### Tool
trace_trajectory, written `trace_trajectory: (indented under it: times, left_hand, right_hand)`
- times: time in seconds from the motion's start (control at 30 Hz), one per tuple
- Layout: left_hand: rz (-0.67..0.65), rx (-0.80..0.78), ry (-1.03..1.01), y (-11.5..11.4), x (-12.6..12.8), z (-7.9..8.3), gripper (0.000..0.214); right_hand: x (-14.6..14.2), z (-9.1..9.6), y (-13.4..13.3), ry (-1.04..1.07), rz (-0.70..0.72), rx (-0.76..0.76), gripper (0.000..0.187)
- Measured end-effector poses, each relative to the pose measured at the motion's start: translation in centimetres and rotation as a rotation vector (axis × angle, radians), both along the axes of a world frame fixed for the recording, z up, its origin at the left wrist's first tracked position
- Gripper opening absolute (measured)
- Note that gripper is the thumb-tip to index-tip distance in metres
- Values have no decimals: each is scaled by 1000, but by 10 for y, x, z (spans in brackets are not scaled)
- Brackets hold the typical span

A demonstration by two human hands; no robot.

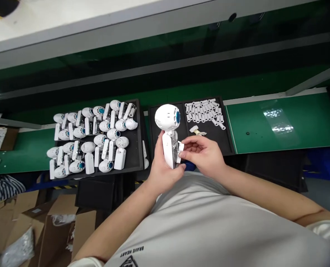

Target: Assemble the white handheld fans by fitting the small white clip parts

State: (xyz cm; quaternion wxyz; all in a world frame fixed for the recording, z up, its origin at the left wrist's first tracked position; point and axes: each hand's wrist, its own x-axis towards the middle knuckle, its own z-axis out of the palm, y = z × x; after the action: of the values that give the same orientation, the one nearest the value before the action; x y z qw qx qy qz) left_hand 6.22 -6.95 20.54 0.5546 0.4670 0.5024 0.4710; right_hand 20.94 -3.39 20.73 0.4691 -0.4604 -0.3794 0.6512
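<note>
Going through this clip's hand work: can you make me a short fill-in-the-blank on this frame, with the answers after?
The left hand holds the white round-headed device by its upright ____.
The small white piece at the device's side is pinched by the ____.
The device's round head shows a ____ disc on its side.
The black tray behind the hands holds many small white ____.

Answers: body; right hand; blue; tubes
</note>
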Motion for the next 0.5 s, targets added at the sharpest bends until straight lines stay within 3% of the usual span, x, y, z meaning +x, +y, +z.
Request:
trace_trajectory:
  times: [0.23, 0.5]
  left_hand:
    - [-16, -4, 41, -6, 0, 6, 100]
    - [-37, -94, -129, -2, 3, 32, 105]
  right_hand:
    - [5, 8, -7, 66, 15, 9, 35]
    - [21, 9, 0, 419, 194, -152, 39]
